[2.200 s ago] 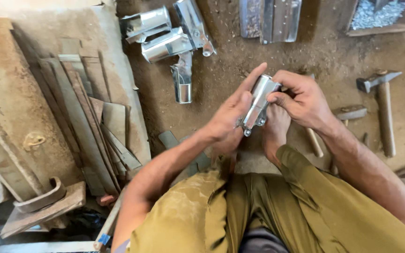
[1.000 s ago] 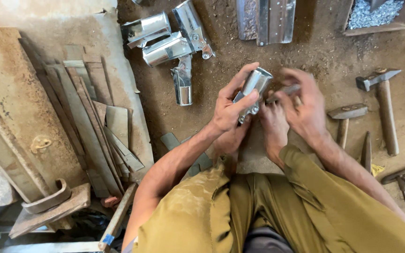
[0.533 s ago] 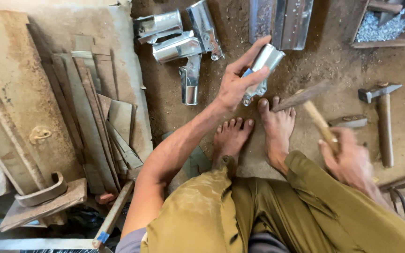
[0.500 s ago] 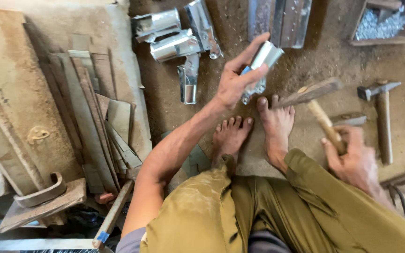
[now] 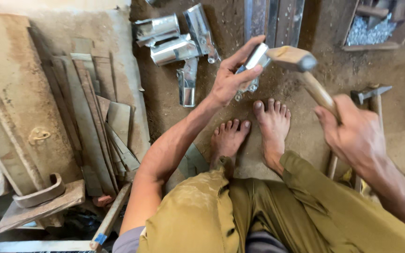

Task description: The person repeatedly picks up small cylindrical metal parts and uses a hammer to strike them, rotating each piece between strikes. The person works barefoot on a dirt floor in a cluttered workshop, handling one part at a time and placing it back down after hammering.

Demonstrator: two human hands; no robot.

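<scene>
Underfoot, dirt floor [image 5: 174,112] with metal scraps [image 5: 94,117].

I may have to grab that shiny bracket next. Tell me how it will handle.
The bracket is bent sheet metal, so probably stiff and light. Its polished surface may be slippery, though the left hand pinches it firmly. Its cut edges look sharp.

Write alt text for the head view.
A squatting person's left hand steadies a shiny metal bracket on the dirt floor while the right hand holds a wooden-handled hammer over it. More brackets lie beyond.
</scene>
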